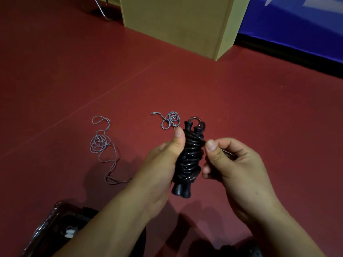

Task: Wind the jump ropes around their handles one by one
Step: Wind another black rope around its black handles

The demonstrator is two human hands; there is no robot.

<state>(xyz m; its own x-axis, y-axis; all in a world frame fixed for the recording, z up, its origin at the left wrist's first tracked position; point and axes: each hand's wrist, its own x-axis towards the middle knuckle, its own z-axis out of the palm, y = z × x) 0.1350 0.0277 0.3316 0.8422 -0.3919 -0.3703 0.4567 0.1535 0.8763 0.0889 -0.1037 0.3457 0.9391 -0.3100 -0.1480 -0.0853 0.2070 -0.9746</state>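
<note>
Black wound rope (pixel 189 156) inside left grip (pixel 161 160)

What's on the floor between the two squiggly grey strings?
Nothing: in the head view, only bare red floor lies between the left grey string and the right one.

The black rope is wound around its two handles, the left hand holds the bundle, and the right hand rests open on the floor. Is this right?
Not quite. The head view shows the right hand raised beside the bundle, pinching the rope's end, not open on the floor. The left hand does hold the bundle.
</note>
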